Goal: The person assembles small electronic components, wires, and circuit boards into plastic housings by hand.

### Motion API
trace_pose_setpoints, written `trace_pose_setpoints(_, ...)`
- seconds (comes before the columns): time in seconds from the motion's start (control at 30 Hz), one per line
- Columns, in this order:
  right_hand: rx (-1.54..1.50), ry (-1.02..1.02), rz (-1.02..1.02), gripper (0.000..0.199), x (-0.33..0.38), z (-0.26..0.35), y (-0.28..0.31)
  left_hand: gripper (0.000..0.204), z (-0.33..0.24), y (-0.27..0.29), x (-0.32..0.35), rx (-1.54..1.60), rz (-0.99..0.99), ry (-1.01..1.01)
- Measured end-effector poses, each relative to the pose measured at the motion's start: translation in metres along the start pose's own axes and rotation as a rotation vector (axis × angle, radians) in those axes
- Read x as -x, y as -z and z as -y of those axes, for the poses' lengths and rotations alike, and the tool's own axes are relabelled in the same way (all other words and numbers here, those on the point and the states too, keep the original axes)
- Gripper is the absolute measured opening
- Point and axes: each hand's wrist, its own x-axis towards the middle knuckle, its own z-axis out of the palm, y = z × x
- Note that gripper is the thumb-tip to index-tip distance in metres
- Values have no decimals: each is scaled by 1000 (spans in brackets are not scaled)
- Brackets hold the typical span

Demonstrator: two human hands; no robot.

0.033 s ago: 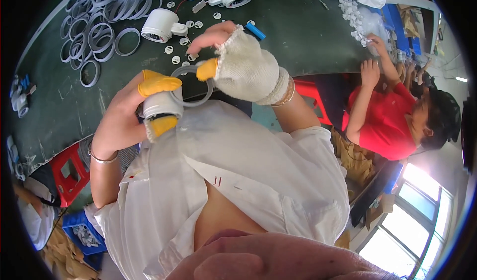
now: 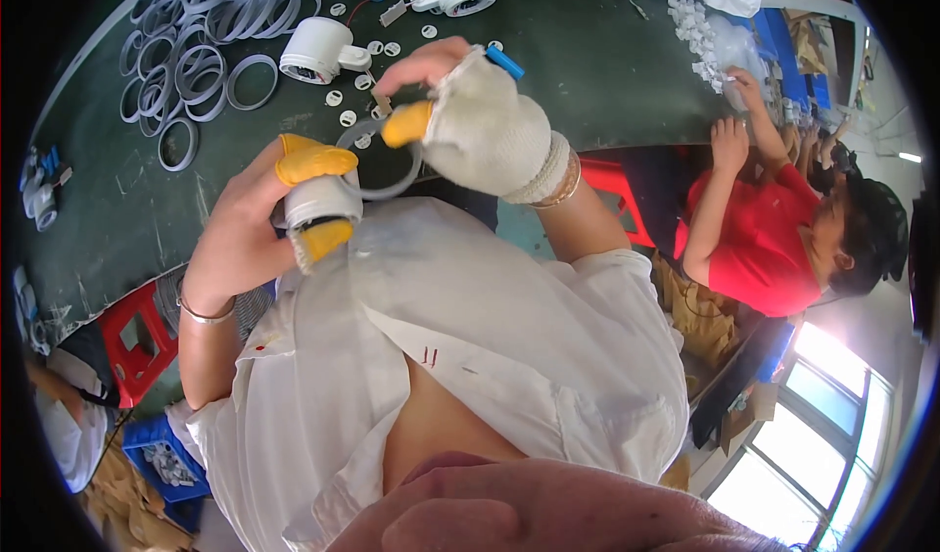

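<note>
A dark green worktable [image 2: 548,53] fills the upper half of the view, with bright windows at 5 o'clock. The left hand [image 2: 245,224], its thumb and a finger capped in yellow rubber cots, is closed around a small white cylindrical plastic housing [image 2: 318,205] held just in front of the white shirt. The right hand [image 2: 480,121], covered by a white knitted glove with a yellow cot on the thumb, pinches a thin grey-clear ring [image 2: 387,161] that touches the housing's upper edge at 1 o'clock from it. The ring is best kept level and square to the housing's rim, seated on one side first and then pressed round evenly, so that it is not twisted or kinked; the housing should be gripped firmly without covering its rim.

Further out, a heap of loose grey rings [image 2: 206,33] lies at 11 o'clock, with two white round lamp bodies [image 2: 318,53] and scattered small white discs [image 2: 377,48] at 12 o'clock. A pile of small white parts [image 2: 700,28] lies at 1 o'clock. A co-worker in a red shirt [image 2: 774,239] sits at 3 o'clock. A red plastic stool [image 2: 132,337] stands at 8 o'clock and a blue crate [image 2: 162,454] at 7 o'clock; no label can be made out
</note>
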Motion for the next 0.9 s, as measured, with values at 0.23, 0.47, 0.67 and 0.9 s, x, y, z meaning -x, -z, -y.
trace_pose_setpoints(0.23, -2, -197, -205, 27, 8, 12, 6, 45, -12, -9, 0, -432, -169, 203)
trace_pose_setpoints(0.47, 40, -28, -81, 20, 2, 7, -11, 49, 6, -24, -4, 59, -379, 178)
trace_pose_setpoints(0.67, -1260, -680, 52, 23, -9, 34, 2, 73, 24, -27, 2, 1120, -378, 289)
trace_pose_setpoints(0.9, -899, -526, 120, 27, -9, 30, -2, 94, 18, -38, 3, 1061, -326, 305)
